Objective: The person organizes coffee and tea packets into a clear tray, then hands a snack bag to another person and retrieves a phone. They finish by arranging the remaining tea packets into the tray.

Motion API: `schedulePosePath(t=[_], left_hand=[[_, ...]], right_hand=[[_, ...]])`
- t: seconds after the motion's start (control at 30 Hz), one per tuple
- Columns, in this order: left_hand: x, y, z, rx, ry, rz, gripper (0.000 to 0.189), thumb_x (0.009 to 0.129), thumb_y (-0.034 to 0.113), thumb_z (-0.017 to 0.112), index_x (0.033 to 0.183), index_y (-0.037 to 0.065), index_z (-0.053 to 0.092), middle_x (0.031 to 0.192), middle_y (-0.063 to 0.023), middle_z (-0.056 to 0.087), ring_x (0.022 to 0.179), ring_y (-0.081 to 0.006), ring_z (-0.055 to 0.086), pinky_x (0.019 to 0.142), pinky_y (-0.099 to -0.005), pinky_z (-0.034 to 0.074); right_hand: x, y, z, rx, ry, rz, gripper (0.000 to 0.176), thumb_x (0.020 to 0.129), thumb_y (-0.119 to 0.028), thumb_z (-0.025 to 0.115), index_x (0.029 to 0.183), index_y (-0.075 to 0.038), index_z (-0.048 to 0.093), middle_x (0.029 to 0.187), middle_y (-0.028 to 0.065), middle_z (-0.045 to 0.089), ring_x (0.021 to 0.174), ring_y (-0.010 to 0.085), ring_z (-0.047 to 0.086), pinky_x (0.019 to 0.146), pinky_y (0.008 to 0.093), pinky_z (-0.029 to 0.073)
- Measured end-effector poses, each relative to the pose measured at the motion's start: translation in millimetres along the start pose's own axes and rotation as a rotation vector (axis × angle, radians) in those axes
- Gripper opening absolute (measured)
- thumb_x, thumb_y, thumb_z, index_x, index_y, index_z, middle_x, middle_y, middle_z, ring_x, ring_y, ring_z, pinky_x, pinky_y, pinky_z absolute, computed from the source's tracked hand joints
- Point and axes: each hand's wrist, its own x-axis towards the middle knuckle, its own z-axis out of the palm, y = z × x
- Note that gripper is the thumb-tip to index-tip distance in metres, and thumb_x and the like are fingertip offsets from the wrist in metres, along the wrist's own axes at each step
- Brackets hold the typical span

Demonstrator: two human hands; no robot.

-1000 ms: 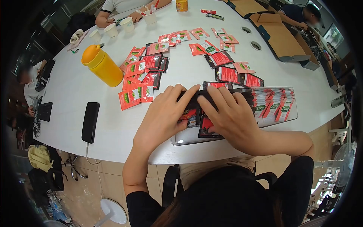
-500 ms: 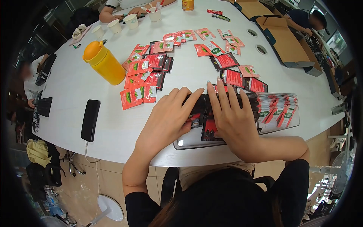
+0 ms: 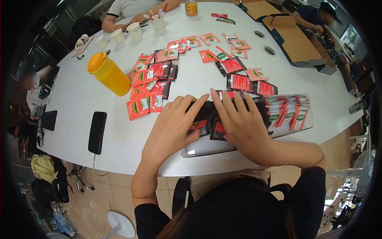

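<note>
At the near edge of the round white desk (image 3: 79, 91), both hands down on a row of dark, glossy foil sachets (image 3: 207, 119) standing in a clear, shallow plastic tray (image 3: 207, 146).

Left hand (image 3: 171, 123): grip narrow, fingers curled over the row's top, thumb against the near face; pinches the sachets between.

Right hand (image 3: 242, 123): grip wide, fingers long and spread, flat across the sachets, forefinger just beside the left hand's fingertips.

Against a second ago, right fingers straighter, no longer hooked over the row's far side. Against half a second ago, drawn back a little from the loose packets beyond. Left hand unmoved on the same end of the row. Row itself unmoved in the tray's middle.

Just right of the hands, in the same tray, a packed file of red-and-white sachets with green labels (image 3: 288, 111).

Farther out on the desk, scattered red paper sachets (image 3: 153, 77) and a yellow plastic bottle with an orange lid (image 3: 108, 73). To the left, a black phone (image 3: 97, 132). All as before.
</note>
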Motion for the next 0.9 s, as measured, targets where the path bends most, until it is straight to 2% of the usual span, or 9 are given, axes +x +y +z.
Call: schedulePosePath(t=[0.23,0.33,0.4,0.47,0.57,0.63,0.7,0.83,0.9], left_hand=[[0,-3,-18,-0.05,0.153,0.159,0.069,0.067,0.011,0.075,0.132,0.009,0.051,0.125,-0.0099,0.056,0.114,-0.03,0.053,0.098,-0.04,0.042],[-16,27,-31,-0.382,0.462,0.237,0.058,0.074,0.015,0.072,0.13,0.01,0.056,0.12,-0.013,0.062,0.115,-0.0324,0.057,0.098,-0.0447,0.044],[-36,67,-32,-0.899,0.67,0.29,0.042,0.082,0.018,0.071,0.121,0.009,0.061,0.121,-0.0136,0.063,0.117,-0.038,0.056,0.095,-0.0496,0.046],[-48,84,-30,-1.213,0.644,0.559,0.044,0.083,0.026,0.069,0.123,0.013,0.058,0.135,-0.0135,0.048,0.125,-0.0383,0.044,0.098,-0.0529,0.041],[-76,93,-41,-1.127,0.281,0.829,0.073,0.092,0.063,0.04,0.152,0.033,0.011,0.159,0.0131,0.009,0.146,-0.0333,0.006,0.109,-0.0674,0.015],[-112,109,-74,-1.157,0.028,0.574,0.066,0.094,0.059,0.038,0.151,0.034,0.016,0.157,0.0138,0.015,0.146,-0.028,0.012,0.105,-0.0689,0.021],[-118,121,-81,-1.146,-0.016,0.564,0.06,0.097,0.055,0.036,0.151,0.034,0.019,0.156,0.0142,0.021,0.145,-0.0224,0.016,0.101,-0.0708,0.024],[-72,125,-44,-1.051,0.314,0.989,0.054,0.098,0.047,0.038,0.149,0.032,0.026,0.15,0.0132,0.034,0.143,-0.0139,0.022,0.099,-0.0714,0.026],[-55,145,-63,-1.216,0.257,0.826,0.055,0.096,0.042,0.05,0.146,0.032,0.031,0.144,0.0115,0.044,0.139,-0.0145,0.03,0.104,-0.0655,0.026]], right_hand=[[-23,33,-36,0.603,0.181,-0.041,0.08,0.072,-0.028,0.077,0.137,0.001,0.041,0.122,0.0147,0.057,0.11,0.0286,0.054,0.095,0.0364,0.042],[-40,64,-65,0.67,0.476,-0.074,0.073,0.073,-0.027,0.077,0.133,0.0,0.047,0.111,0.0119,0.063,0.098,0.0285,0.06,0.087,0.0373,0.047],[-59,79,-92,0.689,0.776,0.052,0.048,0.077,-0.024,0.074,0.113,0.002,0.057,0.1,0.015,0.065,0.089,0.0296,0.063,0.08,0.036,0.049],[-74,99,-110,0.679,1.131,0.026,0.037,0.079,-0.022,0.072,0.103,0.004,0.062,0.096,0.0171,0.066,0.085,0.03,0.063,0.077,0.0355,0.049],[-80,121,-128,0.609,1.355,-0.225,0.036,0.08,-0.021,0.07,0.104,0.004,0.061,0.096,0.0173,0.066,0.085,0.0299,0.063,0.078,0.0357,0.049],[-80,131,-138,0.582,1.391,-0.324,0.035,0.08,-0.02,0.069,0.105,0.004,0.061,0.096,0.0175,0.066,0.085,0.0299,0.063,0.079,0.0358,0.049],[-81,142,-144,0.575,1.413,-0.355,0.035,0.081,-0.019,0.068,0.106,0.004,0.061,0.096,0.0176,0.066,0.085,0.0298,0.063,0.079,0.036,0.048],[-90,149,-139,0.561,1.456,-0.427,0.034,0.082,-0.017,0.066,0.107,0.005,0.06,0.096,0.0179,0.067,0.085,0.0297,0.063,0.08,0.0363,0.048],[-95,153,-137,0.563,1.491,-0.428,0.033,0.083,-0.016,0.065,0.108,0.005,0.06,0.096,0.0181,0.067,0.085,0.0297,0.063,0.08,0.0364,0.048]])
